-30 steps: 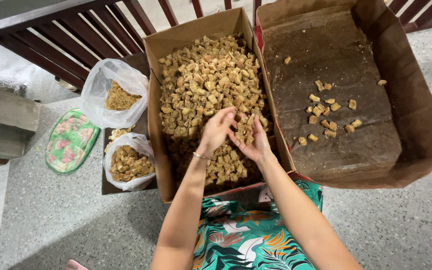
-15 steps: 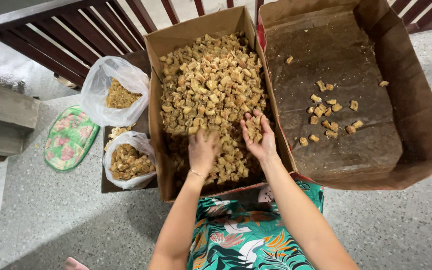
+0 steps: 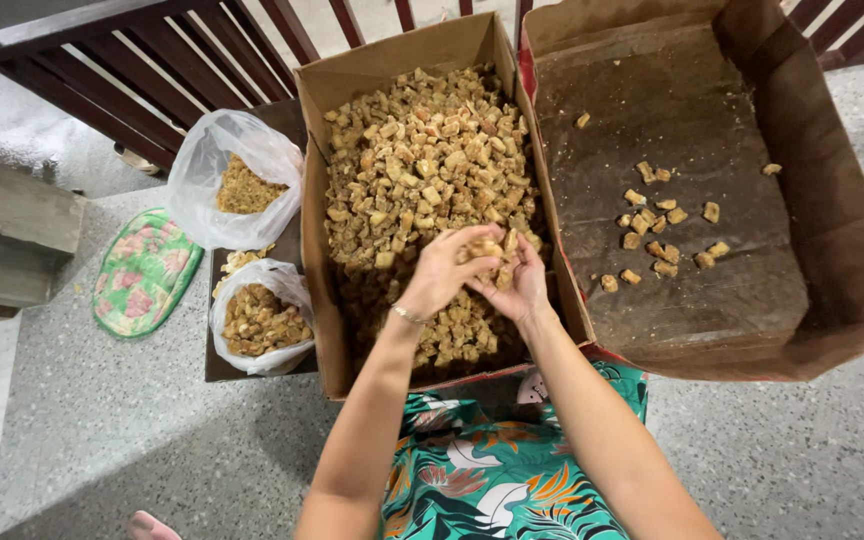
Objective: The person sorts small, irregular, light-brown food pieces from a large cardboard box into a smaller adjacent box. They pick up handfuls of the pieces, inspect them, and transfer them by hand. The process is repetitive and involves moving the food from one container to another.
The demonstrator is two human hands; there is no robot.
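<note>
Now, starting left of the full box [image 3: 352, 80], one flowery mat [image 3: 142, 272] lies on the floor. Just beside the full box sit two plastic bags [image 3: 214, 170] of brown bits, one behind the other.

The full box is tall and thin, and its long side runs away from the person. It holds too many brown chunks [image 3: 417, 160] to count.

Both hands are over the near end of the full box. The left hand [image 3: 444, 275] curls its fingers [image 3: 472, 240] down over a small heap of chunks. The right hand [image 3: 522, 285] is cupped palm up under the same heap, touching the left hand. Half a second ago the hands were apart, with the right one lifted; now they are pressed together.

Right of the full box, touching it, one wider box [image 3: 832, 200] holds about seventeen loose chunks [image 3: 667, 230].
</note>
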